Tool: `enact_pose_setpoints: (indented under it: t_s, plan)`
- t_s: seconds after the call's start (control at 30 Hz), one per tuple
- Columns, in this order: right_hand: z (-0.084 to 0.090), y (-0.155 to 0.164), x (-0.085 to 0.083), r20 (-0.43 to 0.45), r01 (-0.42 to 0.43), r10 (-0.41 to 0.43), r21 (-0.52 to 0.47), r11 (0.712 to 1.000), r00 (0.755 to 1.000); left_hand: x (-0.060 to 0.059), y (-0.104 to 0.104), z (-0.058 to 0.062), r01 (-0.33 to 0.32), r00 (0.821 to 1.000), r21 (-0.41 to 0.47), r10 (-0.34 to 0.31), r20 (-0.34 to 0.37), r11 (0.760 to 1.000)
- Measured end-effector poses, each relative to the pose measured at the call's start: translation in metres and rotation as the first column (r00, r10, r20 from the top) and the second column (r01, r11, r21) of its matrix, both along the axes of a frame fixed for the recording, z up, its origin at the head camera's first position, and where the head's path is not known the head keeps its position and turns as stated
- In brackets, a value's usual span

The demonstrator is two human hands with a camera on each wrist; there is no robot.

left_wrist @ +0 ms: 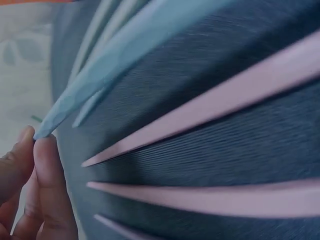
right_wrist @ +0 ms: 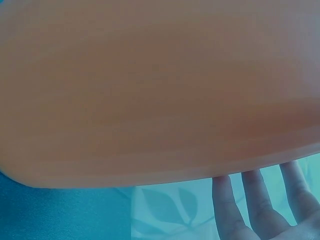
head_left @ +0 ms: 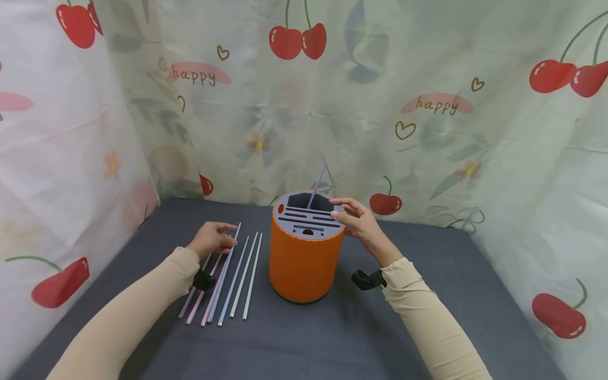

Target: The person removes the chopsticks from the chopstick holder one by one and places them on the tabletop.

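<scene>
Between thumb and index finger, my left hand (head_left: 215,237) pinches the thin end of a light blue chopstick (left_wrist: 107,62). That tip is lifted above neighbouring chopsticks in the left wrist view. Pink chopsticks (left_wrist: 210,107) and pale greenish ones (head_left: 253,277) lie beside it on the dark cloth. An orange round utensil holder (head_left: 304,264) with a grey slotted top (head_left: 309,216) stands to the right. One purple chopstick (head_left: 318,184) leans upright in its large rear opening. My right hand (head_left: 363,224) holds the holder's right rim, thumb over the top, other fingers (right_wrist: 257,200) against the outer wall.
A dark grey cloth (head_left: 304,343) covers the table. Behind and at both sides hangs a pale curtain (head_left: 332,105) printed with cherries. Black straps with small devices (head_left: 368,279) sit on both wrists.
</scene>
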State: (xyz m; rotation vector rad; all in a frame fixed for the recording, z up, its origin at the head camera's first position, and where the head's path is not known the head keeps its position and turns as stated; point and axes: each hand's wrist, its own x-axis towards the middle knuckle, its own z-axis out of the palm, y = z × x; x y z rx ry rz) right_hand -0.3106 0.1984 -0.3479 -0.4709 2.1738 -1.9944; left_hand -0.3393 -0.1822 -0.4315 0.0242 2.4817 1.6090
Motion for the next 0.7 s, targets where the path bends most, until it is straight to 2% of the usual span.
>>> enact_pose_setpoints:
  t_s: [0.13,0.27,0.7]
  plan:
    - [0.0,-0.001,0.0,0.004,0.007,-0.007,0.002,1.0,1.0,-0.001,0.004,-0.012,-0.024,0.999,-0.004,0.024,0.04,1.0]
    - [0.0,-0.001,0.0,0.001,0.012,-0.012,0.008,1.0,1.0,-0.001,0.006,-0.018,-0.027,0.997,-0.033,0.029,0.065,0.999]
    - [0.0,-0.001,-0.001,0.005,0.013,-0.013,-0.005,1.0,1.0,-0.009,0.012,-0.026,-0.054,0.993,-0.137,0.068,0.101,0.989]
